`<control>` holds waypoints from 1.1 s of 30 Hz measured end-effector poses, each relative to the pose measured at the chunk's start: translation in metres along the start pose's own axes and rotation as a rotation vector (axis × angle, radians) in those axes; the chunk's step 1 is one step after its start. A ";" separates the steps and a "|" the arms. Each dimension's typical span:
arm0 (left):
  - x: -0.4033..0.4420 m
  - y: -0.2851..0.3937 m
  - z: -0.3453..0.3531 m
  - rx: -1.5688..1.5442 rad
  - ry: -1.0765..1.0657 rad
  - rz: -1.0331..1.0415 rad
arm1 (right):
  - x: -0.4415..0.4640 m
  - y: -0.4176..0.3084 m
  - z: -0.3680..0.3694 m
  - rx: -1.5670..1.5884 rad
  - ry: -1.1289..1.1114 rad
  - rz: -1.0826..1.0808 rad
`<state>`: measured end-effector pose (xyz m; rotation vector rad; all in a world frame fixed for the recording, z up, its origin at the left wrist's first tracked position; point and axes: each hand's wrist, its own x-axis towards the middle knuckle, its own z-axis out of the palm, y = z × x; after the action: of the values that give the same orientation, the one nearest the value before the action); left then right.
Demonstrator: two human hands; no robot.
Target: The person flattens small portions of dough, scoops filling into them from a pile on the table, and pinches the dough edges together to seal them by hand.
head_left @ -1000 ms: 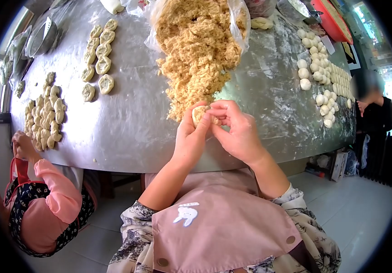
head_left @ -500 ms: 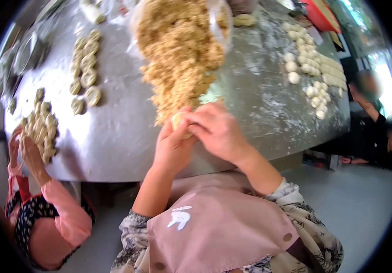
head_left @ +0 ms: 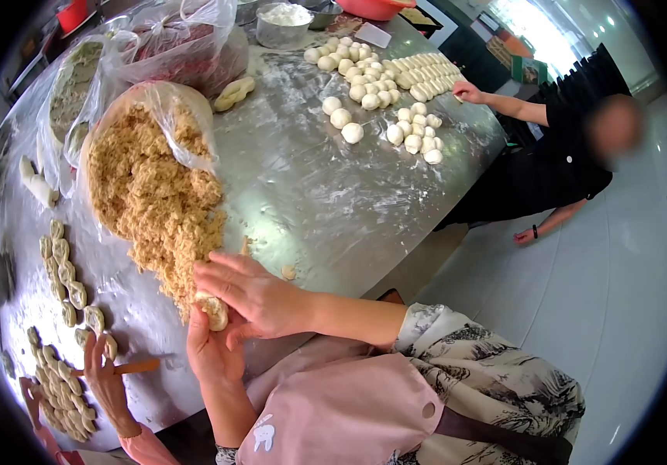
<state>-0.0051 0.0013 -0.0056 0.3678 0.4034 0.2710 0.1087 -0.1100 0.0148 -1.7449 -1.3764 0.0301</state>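
A small round dough piece [head_left: 213,311] rests in my left hand [head_left: 215,355], whose fingers curl round it. My right hand [head_left: 252,298] lies just above and beside the piece, its fingers stretched out and apart, the palm side hidden. Both hands are at the lower tip of a heap of crumbly yellow-brown filling [head_left: 155,194], which spills from a clear plastic bag onto the metal table [head_left: 287,194]. A small dough scrap [head_left: 288,272] lies right of my right hand.
Several dough balls [head_left: 353,133] and cut pieces sit at the upper right, where a person in black [head_left: 573,147] reaches in. At the lower left a co-worker's hand [head_left: 107,387] is by a wooden stick [head_left: 138,366] and shaped dough pieces [head_left: 62,391]. Bagged fillings stand upper left.
The view has turned toward the right side of the table. My right hand's fingers have spread from their pinch at the dough. The co-worker's hand now is by a stick.
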 end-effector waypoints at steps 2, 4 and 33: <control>-0.002 -0.005 -0.001 0.065 0.018 -0.043 | -0.006 0.005 0.011 -0.027 -0.017 0.007; -0.004 -0.004 0.011 0.074 0.025 -0.073 | -0.009 0.010 0.019 -0.086 -0.010 -0.042; -0.005 -0.031 0.024 0.545 -0.056 0.379 | 0.012 -0.014 0.031 0.889 0.408 0.557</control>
<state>0.0062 -0.0349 0.0043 0.9895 0.3468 0.5204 0.0866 -0.0813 0.0105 -1.2058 -0.4174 0.4871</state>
